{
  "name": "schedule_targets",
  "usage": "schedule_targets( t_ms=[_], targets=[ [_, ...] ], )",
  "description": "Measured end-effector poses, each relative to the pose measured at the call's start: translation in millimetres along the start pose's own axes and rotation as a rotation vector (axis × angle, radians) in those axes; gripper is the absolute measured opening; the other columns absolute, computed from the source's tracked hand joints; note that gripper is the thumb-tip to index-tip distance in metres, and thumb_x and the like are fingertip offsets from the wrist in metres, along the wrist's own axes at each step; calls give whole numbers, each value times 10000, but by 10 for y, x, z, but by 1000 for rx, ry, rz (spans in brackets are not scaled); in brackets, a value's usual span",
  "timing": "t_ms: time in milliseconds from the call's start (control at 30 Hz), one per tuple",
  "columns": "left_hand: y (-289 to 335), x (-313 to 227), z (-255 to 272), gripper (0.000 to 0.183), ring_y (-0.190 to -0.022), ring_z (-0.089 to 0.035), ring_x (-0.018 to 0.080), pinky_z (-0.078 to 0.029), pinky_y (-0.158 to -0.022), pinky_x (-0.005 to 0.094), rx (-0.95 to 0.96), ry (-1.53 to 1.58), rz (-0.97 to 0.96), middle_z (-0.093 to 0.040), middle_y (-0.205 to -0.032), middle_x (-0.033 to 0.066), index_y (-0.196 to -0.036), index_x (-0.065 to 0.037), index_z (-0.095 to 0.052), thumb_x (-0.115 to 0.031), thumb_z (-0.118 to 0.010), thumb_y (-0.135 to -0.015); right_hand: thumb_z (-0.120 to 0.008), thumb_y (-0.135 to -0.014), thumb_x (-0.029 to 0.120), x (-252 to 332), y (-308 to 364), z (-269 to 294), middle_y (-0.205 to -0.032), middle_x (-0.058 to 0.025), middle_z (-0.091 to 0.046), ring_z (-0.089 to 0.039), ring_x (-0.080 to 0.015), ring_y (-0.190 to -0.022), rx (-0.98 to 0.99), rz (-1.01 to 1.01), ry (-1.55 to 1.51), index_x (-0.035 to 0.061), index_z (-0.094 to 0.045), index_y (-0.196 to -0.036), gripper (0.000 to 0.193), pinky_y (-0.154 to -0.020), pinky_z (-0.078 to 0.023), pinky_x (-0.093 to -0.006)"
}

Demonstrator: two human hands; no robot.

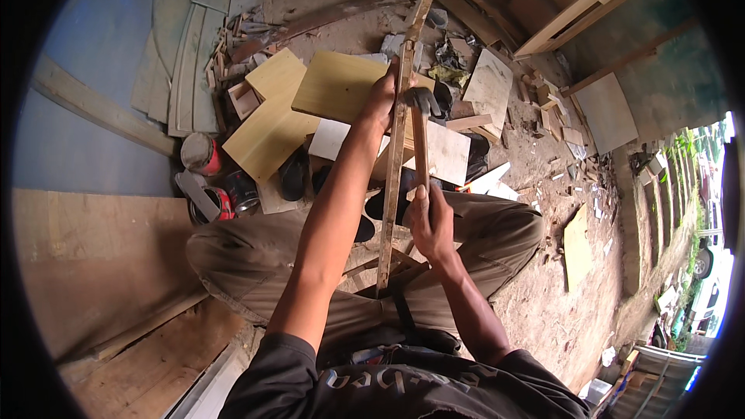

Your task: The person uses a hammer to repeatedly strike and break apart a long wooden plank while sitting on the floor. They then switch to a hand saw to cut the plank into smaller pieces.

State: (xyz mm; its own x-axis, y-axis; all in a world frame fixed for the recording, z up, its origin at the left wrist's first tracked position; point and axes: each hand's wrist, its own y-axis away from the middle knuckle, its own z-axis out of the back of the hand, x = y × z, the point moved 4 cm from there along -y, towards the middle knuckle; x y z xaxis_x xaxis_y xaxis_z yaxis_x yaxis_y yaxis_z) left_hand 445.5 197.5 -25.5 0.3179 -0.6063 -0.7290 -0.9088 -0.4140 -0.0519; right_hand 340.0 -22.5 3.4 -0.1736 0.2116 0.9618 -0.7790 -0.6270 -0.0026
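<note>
A long, narrow wooden strip (394,186) runs upright through the middle of the view, from far ahead down to my lap. My left hand (380,99) is closed around its upper part. In my right hand (433,225) is the wooden handle of a hammer (421,147). The dark hammer head (423,101) sits beside the strip, close to my left fingers; whether it touches the wood I cannot tell. Behind my left hand lies a yellowish board (334,84), and a white board (442,154) shows past the hammer handle.
More yellowish boards (264,128) lie to the left, next to red paint cans (200,154). Wood scraps (555,112) litter the floor at the right. A wooden frame (586,4) stands at the far right, and a brown panel (109,256) is near left.
</note>
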Motion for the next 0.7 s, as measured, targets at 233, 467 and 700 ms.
schedule_targets(
  t_ms=[233,467,700],
  targets=[
    [-97,90,-16,364,-733,-500,125,-444,-763,317,18,139,71,-502,-746,-21,-843,-143,-536,-455,-452,-1011,-383,-1051,280,614,-349,145,-588,10,-456,-429,-53,-513,-51,174,-151,-29,-512,-1168,355,-464,-350,-243],
    [4,-25,-169,571,-690,-552,128,-524,-718,322,-163,-117,143,-534,-732,-6,-831,-114,-563,-593,-305,-1005,-386,-1046,335,313,-560,181,-585,-34,-488,-473,-88,-530,-37,99,107,-9,-528,-1100,376,-469,-375,-294],
    [-135,93,-6,562,-694,-557,136,-523,-729,334,-6,35,55,-533,-718,0,-801,-121,-547,-579,-298,-1010,-385,-1047,339,443,-487,121,-585,10,-447,-420,-53,-513,-70,198,-80,-5,-541,-1093,381,-445,-323,-255]
  ],
)
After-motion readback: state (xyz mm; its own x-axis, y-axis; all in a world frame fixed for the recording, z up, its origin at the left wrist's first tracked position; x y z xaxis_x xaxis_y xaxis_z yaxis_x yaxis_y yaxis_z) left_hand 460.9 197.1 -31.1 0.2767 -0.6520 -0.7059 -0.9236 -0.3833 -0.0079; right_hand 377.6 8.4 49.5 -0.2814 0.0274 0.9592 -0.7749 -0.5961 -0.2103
